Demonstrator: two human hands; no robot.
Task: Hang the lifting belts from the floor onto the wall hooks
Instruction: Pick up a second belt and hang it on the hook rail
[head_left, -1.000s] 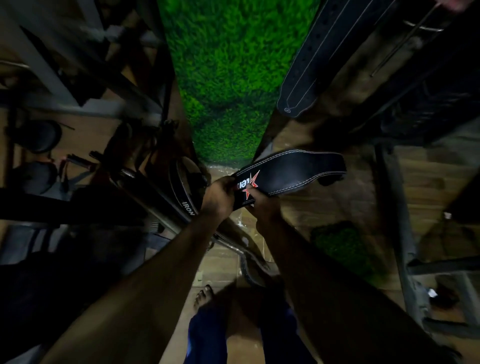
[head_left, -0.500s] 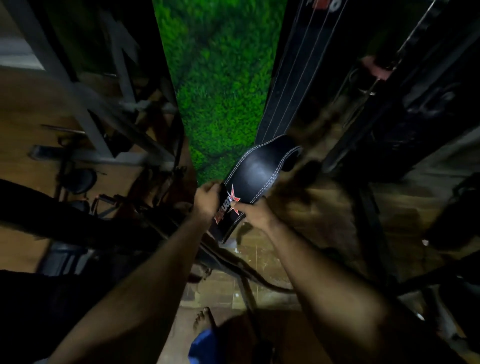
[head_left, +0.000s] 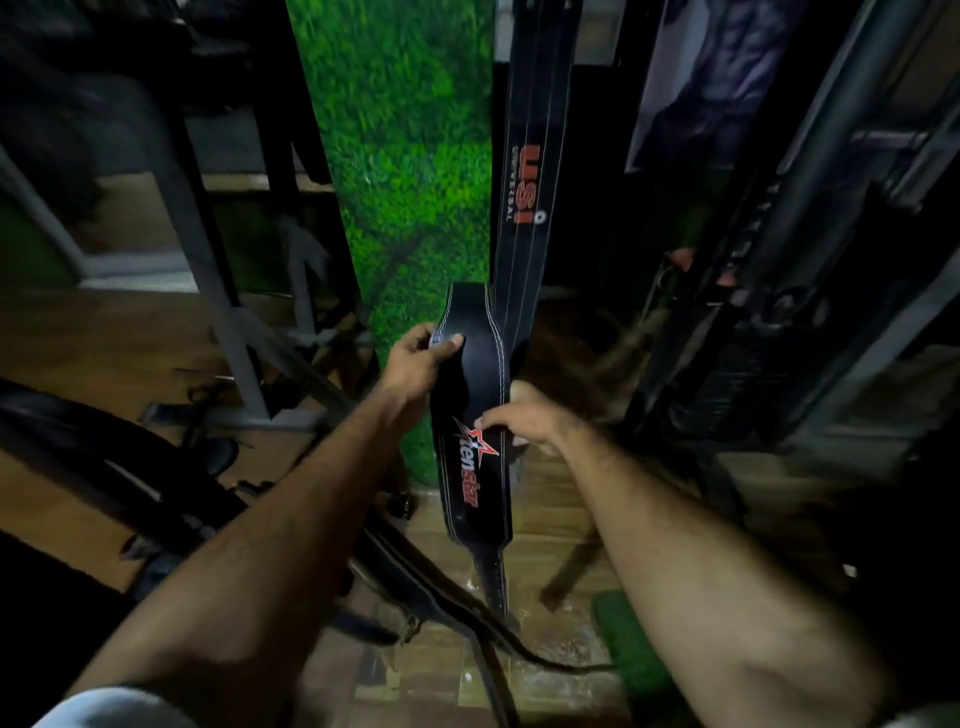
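Note:
I hold a black leather lifting belt with a red star logo (head_left: 475, 415) upright in front of the wall. My left hand (head_left: 421, 358) grips its upper left edge, thumb on the face. My right hand (head_left: 524, 423) pinches the right edge at the logo. The belt's narrow tail hangs down toward the floor. Just behind it a second black belt with red USI lettering (head_left: 527, 182) hangs flat on the wall; its top and any hook are out of frame. More dark straps (head_left: 431, 587) lie on the floor below my arms.
A green artificial-grass wall panel (head_left: 405, 171) stands behind the belts. Gym machine frames (head_left: 228, 322) crowd the left, and a dark rack with red-tipped bars (head_left: 769, 270) rises on the right. The floor is wood planks (head_left: 550, 525), with a green mat patch (head_left: 628, 654) at lower right.
I have swung the star-logo belt from lying sideways to upright. My left hand slid up to its top edge, and my view lifted toward the wall.

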